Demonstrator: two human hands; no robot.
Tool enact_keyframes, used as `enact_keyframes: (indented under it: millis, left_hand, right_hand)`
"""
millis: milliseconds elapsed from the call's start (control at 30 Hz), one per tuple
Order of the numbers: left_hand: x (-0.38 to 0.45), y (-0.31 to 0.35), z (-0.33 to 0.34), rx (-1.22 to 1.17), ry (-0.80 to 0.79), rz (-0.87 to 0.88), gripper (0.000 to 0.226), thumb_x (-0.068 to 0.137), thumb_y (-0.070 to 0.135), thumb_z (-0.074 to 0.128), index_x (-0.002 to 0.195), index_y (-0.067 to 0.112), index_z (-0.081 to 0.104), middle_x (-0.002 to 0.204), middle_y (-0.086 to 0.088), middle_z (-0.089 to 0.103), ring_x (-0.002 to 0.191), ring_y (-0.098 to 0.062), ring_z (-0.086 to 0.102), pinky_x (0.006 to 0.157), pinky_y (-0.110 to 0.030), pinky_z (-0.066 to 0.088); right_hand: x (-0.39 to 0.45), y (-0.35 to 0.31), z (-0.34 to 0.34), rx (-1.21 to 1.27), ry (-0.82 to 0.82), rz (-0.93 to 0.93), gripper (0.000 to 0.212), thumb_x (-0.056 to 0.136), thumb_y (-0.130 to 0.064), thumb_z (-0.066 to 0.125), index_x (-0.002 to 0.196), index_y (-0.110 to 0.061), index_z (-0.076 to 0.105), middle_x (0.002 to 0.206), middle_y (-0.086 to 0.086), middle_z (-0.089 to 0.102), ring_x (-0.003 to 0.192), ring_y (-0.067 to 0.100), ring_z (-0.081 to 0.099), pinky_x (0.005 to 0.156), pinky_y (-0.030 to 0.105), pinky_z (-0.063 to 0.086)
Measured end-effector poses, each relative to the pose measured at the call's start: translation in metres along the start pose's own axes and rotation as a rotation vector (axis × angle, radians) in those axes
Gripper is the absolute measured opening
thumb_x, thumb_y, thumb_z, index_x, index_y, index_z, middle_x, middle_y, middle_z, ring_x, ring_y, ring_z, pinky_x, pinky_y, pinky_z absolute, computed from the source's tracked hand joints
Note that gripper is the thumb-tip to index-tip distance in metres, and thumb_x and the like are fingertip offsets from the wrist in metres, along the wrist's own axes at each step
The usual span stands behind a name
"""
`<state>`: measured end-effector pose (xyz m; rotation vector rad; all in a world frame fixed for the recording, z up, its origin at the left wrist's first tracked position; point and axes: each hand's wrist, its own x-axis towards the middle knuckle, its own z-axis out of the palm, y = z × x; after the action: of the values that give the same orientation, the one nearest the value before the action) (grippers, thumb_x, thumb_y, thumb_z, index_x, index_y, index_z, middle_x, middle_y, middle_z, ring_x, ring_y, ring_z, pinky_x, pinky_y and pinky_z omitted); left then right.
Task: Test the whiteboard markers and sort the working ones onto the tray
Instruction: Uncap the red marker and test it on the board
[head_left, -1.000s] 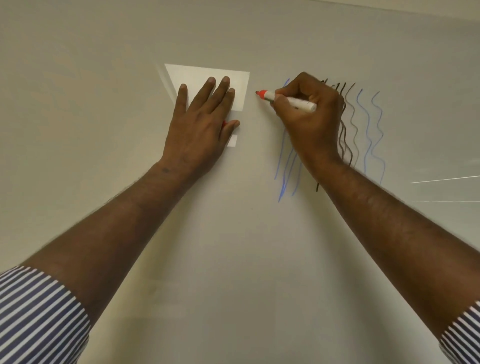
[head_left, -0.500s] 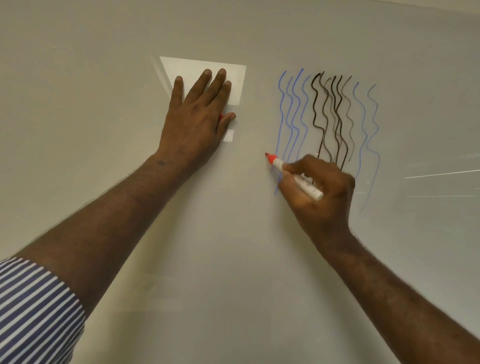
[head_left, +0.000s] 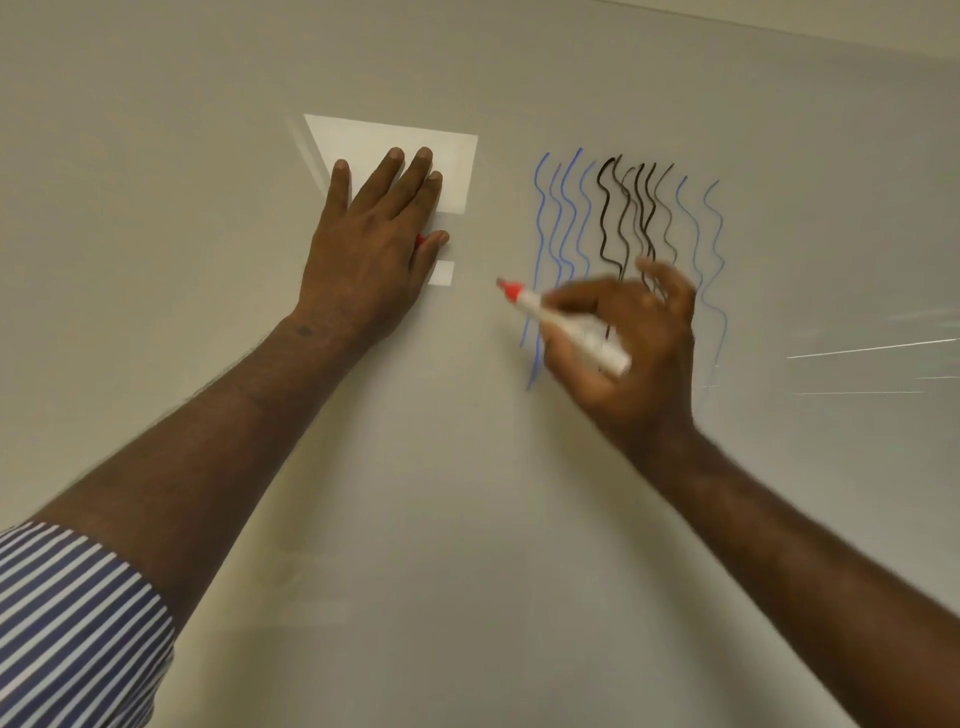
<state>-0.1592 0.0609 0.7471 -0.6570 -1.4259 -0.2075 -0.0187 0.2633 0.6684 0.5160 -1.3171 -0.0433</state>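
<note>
My right hand (head_left: 631, 353) grips a white marker with a red collar (head_left: 566, 325), uncapped, its tip pointing up-left close to the whiteboard (head_left: 467, 519), just left of the blue lines. My ring and little fingers are spread loose. Wavy blue and black test lines (head_left: 623, 223) run down the board above and behind this hand; I see no red line. My left hand (head_left: 374, 244) lies flat on the board with straight fingers, and a small red piece, apparently the cap (head_left: 420, 240), is pinched between thumb and forefinger. The tray is out of view.
A bright rectangular light reflection (head_left: 395, 145) lies on the board under my left fingers. Thin glare streaks (head_left: 857, 348) cross the board at the right. Striped shirt sleeve (head_left: 67, 623) at bottom left.
My right hand has swept the marker from the top of the lines down to their lower part, then loosened its outer fingers. No red stroke appeared. My left hand stayed put.
</note>
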Motion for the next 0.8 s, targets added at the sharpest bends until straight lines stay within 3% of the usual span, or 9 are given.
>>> enact_keyframes:
  millis: [167, 367, 533, 700, 800]
  left_hand:
    - [-0.002, -0.001, 0.002, -0.029, 0.008, -0.006, 0.056, 0.108, 0.041, 0.029, 0.155, 0.012, 0.033, 0.165, -0.004, 0.025, 0.154, -0.023, 0.02, 0.124, -0.055, 0.011]
    - [-0.002, 0.0, 0.001, -0.031, 0.007, -0.002, 0.056, 0.108, 0.042, 0.028, 0.155, 0.012, 0.034, 0.165, -0.004, 0.025, 0.154, -0.023, 0.02, 0.124, -0.055, 0.011]
    - [-0.003, 0.0, 0.001, -0.035, 0.007, -0.003, 0.057, 0.107, 0.042, 0.024, 0.156, 0.012, 0.033, 0.165, -0.003, 0.025, 0.154, -0.022, 0.02, 0.124, -0.055, 0.011]
    - [-0.004, -0.001, 0.002, -0.037, 0.013, -0.001, 0.056, 0.108, 0.041, 0.026, 0.156, 0.012, 0.033, 0.165, -0.004, 0.025, 0.154, -0.023, 0.02, 0.124, -0.055, 0.011]
    - [-0.004, -0.001, 0.002, -0.041, 0.01, 0.0, 0.057, 0.108, 0.041, 0.024, 0.156, 0.012, 0.033, 0.165, -0.003, 0.025, 0.154, -0.022, 0.02, 0.124, -0.054, 0.01]
  right_hand:
    - [0.072, 0.027, 0.018, 0.028, 0.107, 0.246, 0.017, 0.088, -0.033, 0.07, 0.088, -0.017, 0.067, 0.081, -0.017, 0.067, 0.074, 0.007, 0.064, 0.116, 0.05, 0.028]
    - [0.095, 0.037, 0.041, -0.012, 0.081, 0.34, 0.03, 0.088, -0.05, 0.061, 0.085, -0.021, 0.068, 0.079, -0.015, 0.071, 0.077, 0.009, 0.064, 0.12, 0.049, 0.019]
    - [0.098, 0.035, 0.047, 0.016, 0.094, 0.361, 0.03, 0.085, -0.048, 0.06, 0.077, -0.019, 0.065, 0.074, -0.013, 0.069, 0.074, 0.01, 0.062, 0.12, 0.051, 0.02]
    - [0.069, 0.024, 0.046, -0.009, 0.068, 0.256, 0.026, 0.082, -0.036, 0.071, 0.069, -0.015, 0.062, 0.066, -0.009, 0.062, 0.07, 0.004, 0.051, 0.117, 0.055, 0.025]
    - [0.047, 0.021, 0.035, 0.03, 0.13, 0.293, 0.026, 0.081, -0.033, 0.068, 0.068, -0.012, 0.062, 0.068, -0.002, 0.065, 0.073, 0.013, 0.06, 0.117, 0.054, 0.026]
